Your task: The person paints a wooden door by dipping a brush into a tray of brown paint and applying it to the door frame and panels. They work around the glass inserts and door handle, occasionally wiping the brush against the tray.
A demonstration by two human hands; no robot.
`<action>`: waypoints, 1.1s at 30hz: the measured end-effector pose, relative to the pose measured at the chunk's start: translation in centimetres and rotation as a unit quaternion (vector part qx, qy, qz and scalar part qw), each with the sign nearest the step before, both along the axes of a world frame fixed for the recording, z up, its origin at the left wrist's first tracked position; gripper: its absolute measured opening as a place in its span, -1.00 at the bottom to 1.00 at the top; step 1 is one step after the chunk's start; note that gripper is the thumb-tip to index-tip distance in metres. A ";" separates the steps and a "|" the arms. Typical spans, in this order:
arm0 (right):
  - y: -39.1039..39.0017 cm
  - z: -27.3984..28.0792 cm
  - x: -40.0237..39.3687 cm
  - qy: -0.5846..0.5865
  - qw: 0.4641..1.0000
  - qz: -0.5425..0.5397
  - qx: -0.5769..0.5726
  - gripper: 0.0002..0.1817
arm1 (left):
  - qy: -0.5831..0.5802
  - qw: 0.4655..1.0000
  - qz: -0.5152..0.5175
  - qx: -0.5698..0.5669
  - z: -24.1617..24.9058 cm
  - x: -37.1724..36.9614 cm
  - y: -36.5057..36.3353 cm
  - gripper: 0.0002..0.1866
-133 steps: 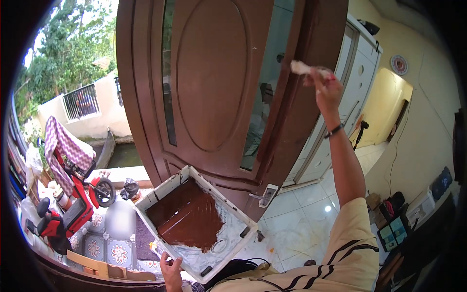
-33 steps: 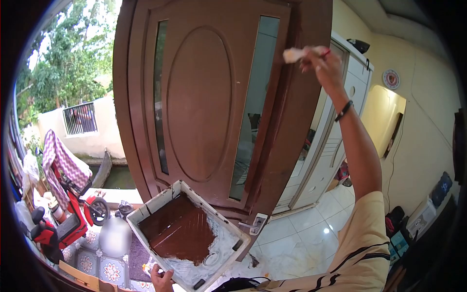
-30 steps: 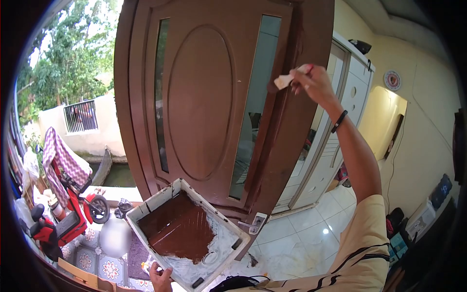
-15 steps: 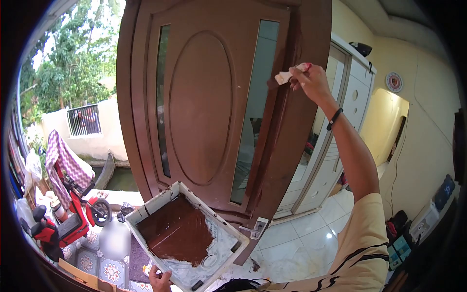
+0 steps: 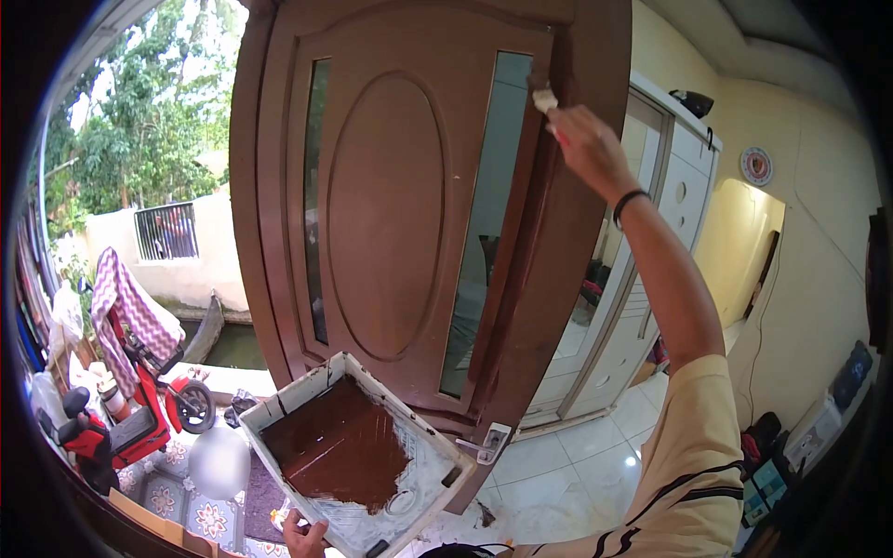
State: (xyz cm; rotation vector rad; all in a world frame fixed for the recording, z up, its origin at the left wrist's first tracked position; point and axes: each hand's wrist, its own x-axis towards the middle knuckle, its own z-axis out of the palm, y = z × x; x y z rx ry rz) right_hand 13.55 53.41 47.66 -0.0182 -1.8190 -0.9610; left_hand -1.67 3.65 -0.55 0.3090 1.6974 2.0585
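My right hand (image 5: 592, 153), raised at the upper right of the door, is closed on a paintbrush (image 5: 545, 99) with a red handle and a pale ferrule. Its dark bristles touch the door by the top of the right glass strip. The brown panelled door (image 5: 383, 214) fills the middle of the view and has a raised oval. My left hand (image 5: 304, 536) grips the near edge of a white paint tray (image 5: 430, 521), held tilted below the door. Dark brown paint (image 5: 339, 446) covers much of the tray's floor.
A metal door handle (image 5: 488, 444) sits just right of the tray. Behind the door stands a white wardrobe (image 5: 684, 177) on a tiled floor (image 5: 567, 465). Outside on the left are a red scooter (image 5: 139, 432) and a patterned cloth (image 5: 126, 307).
My right hand has moved the paintbrush upward along the door's right side, and its bristles now point up. My left hand and the tray stay almost in place.
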 end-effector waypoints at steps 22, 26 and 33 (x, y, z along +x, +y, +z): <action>1.3 10.0 -1.6 0.125 0.980 0.153 0.035 -0.79 | -0.025 0.999 0.036 -0.006 1.4 3.1 -0.3 -0.47; 1.2 4.8 -0.7 0.008 0.992 0.093 0.086 -0.82 | -0.029 0.999 0.036 -0.022 1.5 2.9 -0.5 -0.37; 0.2 6.7 0.1 0.086 0.891 0.305 -0.325 -0.79 | -0.024 0.999 0.040 -0.022 1.2 2.6 -0.6 -0.37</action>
